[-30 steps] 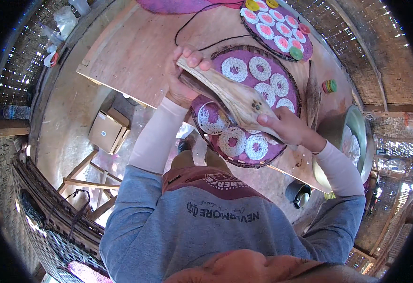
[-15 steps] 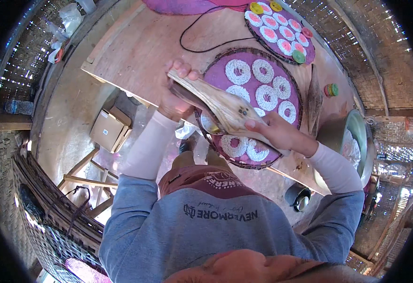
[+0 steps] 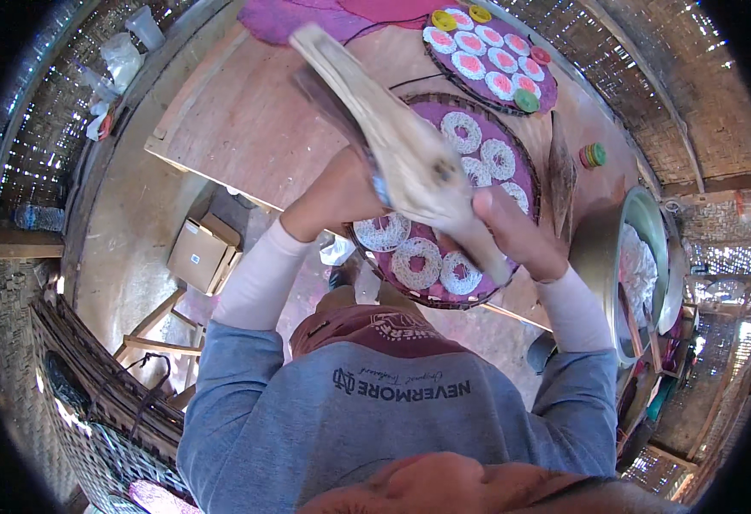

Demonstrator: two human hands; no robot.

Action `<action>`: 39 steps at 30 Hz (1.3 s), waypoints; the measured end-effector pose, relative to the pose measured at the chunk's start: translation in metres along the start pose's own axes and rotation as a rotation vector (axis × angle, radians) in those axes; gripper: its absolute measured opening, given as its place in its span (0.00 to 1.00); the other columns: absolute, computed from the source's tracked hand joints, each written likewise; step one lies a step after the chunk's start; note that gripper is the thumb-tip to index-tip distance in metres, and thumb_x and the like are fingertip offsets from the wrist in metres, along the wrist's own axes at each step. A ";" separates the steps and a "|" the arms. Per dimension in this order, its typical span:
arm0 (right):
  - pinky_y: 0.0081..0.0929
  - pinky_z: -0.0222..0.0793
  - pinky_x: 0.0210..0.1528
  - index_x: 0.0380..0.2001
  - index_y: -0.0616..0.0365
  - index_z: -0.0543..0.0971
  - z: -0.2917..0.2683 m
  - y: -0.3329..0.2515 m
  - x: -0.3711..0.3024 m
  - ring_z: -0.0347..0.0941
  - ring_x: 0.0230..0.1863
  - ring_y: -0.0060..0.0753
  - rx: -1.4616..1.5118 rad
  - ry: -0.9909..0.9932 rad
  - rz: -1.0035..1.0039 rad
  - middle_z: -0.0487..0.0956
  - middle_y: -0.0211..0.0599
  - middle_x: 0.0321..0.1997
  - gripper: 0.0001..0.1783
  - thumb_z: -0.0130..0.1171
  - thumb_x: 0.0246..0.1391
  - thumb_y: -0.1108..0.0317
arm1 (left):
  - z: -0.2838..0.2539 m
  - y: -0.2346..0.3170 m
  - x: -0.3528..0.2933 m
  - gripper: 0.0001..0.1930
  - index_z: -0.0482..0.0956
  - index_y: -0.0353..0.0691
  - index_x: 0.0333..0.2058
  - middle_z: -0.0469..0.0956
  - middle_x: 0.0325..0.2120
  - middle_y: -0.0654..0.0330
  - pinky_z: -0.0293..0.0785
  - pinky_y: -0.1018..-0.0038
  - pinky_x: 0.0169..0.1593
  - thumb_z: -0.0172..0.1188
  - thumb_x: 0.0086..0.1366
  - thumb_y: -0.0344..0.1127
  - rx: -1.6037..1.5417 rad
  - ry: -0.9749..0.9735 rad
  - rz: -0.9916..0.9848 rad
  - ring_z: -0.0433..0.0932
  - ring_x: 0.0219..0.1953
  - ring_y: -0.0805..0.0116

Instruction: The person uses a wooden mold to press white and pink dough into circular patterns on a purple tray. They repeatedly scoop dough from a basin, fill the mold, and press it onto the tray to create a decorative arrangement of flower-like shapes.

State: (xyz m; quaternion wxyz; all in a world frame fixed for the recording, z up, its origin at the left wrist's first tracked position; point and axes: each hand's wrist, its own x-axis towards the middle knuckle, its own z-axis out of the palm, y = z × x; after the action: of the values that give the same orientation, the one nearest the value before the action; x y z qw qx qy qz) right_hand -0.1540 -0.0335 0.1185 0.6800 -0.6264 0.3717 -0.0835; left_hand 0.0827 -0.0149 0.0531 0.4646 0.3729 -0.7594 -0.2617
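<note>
A long, carved pale wooden lever press [image 3: 401, 141] slants over the table, its narrow end pointing far left. A darker lower arm of it shows below the pale one. My right hand [image 3: 521, 236] is closed around the near right end, thumb on top. Against the underside of its middle is my left hand [image 3: 341, 197], its fingers hidden behind the wood; a small bluish bit shows beside it. Beneath lies a round tray [image 3: 422, 110] lined in purple, bearing several lacy rings of white strands [image 3: 416, 281], some hidden by the press.
Farther back sits a second purple-lined tray [image 3: 547, 92] with pink-centred white rounds and coloured rings. To the right are a dark wooden piece [image 3: 561, 171], a stack of coloured rings [image 3: 592, 155] and a large metal pot [image 3: 594, 248] with white stuff inside. A cardboard box [image 3: 200, 253] stands below, left.
The press's far end has swung up and away, and its arms look farther apart. My left hand has let go of that end and moved right, to the middle. My right hand keeps its grip.
</note>
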 end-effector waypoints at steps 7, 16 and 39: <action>0.45 0.39 0.66 0.62 0.60 0.53 0.023 0.088 0.052 0.53 0.64 0.46 -1.197 0.269 -0.523 0.60 0.48 0.62 0.53 0.63 0.39 0.43 | -0.030 -0.004 -0.016 0.21 0.74 0.34 0.39 0.78 0.36 0.58 0.71 0.72 0.44 0.69 0.44 0.30 -0.067 0.482 -0.215 0.76 0.39 0.68; 0.58 0.31 0.64 0.64 0.58 0.48 0.041 0.092 0.061 0.49 0.65 0.48 -1.120 0.195 -0.452 0.63 0.47 0.59 0.58 0.68 0.33 0.48 | -0.053 -0.011 -0.053 0.17 0.74 0.34 0.34 0.76 0.29 0.62 0.71 0.77 0.32 0.58 0.42 0.16 -0.425 0.850 -0.612 0.74 0.30 0.72; 0.61 0.34 0.62 0.49 0.44 0.71 -0.017 0.072 0.134 0.53 0.63 0.44 -1.055 0.416 -0.582 0.67 0.36 0.56 0.26 0.60 0.41 0.61 | -0.063 -0.011 -0.058 0.06 0.76 0.38 0.28 0.75 0.21 0.63 0.67 0.78 0.27 0.55 0.50 0.22 -0.387 0.838 -0.585 0.73 0.23 0.73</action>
State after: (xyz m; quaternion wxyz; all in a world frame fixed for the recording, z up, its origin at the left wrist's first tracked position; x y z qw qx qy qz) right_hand -0.0949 -0.1097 -0.0003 0.1432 -0.9231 0.3017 -0.1907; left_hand 0.1598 0.0222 0.0421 0.6953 0.5486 -0.3120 -0.3438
